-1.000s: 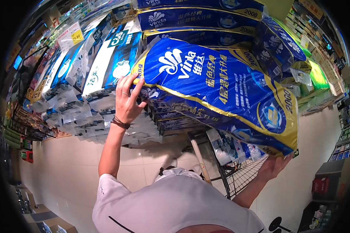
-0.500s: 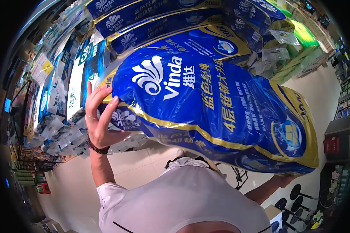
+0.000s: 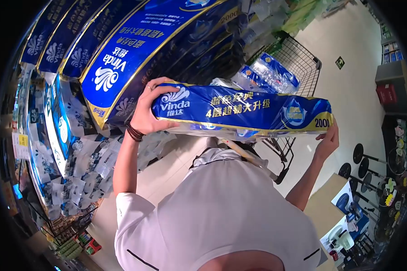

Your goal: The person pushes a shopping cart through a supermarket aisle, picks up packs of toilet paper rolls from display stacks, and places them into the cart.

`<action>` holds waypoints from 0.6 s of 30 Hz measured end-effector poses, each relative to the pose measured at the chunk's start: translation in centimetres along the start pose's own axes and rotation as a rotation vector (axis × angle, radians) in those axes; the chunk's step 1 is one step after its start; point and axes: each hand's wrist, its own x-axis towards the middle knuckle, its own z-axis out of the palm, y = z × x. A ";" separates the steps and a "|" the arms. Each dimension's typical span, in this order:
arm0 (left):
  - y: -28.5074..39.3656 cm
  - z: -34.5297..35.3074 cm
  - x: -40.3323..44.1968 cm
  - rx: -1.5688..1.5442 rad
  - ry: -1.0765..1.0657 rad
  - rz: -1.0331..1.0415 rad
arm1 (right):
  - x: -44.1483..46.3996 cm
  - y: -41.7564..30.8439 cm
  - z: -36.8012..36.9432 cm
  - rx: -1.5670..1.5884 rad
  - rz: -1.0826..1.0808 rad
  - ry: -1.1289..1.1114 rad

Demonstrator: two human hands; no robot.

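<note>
A long blue and gold Vinda pack of toilet paper (image 3: 239, 110) is held level in front of my chest, its narrow printed side facing up. My left hand (image 3: 149, 108) grips its left end, thumb underneath and fingers over the top edge. At the opposite end, my right hand (image 3: 328, 142) is closed around the lower corner, with part of the fingers hidden behind the wrap. Just beyond the left hand stands a stack of matching Vinda packs (image 3: 126, 54).
Beyond the held pack is a wire shopping cart (image 3: 305, 58) with clear-wrapped blue packages (image 3: 276, 74) inside. White and blue tissue packs (image 3: 59, 126) fill the shelf at left. Fans (image 3: 366, 167) and boxes (image 3: 343, 198) stand at right on the tiled floor.
The pack has turned from its broad face to its narrow side and come lower and level. My view has swung right, bringing the cart into sight. Both hands still hold the pack.
</note>
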 end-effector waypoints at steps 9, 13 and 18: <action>-3.8 3.3 0.0 -0.418 0.313 -0.045 | 0.3 8.1 0.8 0.635 0.336 -0.030; -6.0 5.6 -1.0 -0.559 0.453 -0.044 | 2.6 8.8 2.7 0.737 0.504 -0.083; -2.6 4.4 -0.6 -0.474 0.503 -0.164 | 6.3 4.9 2.6 0.567 0.556 -0.204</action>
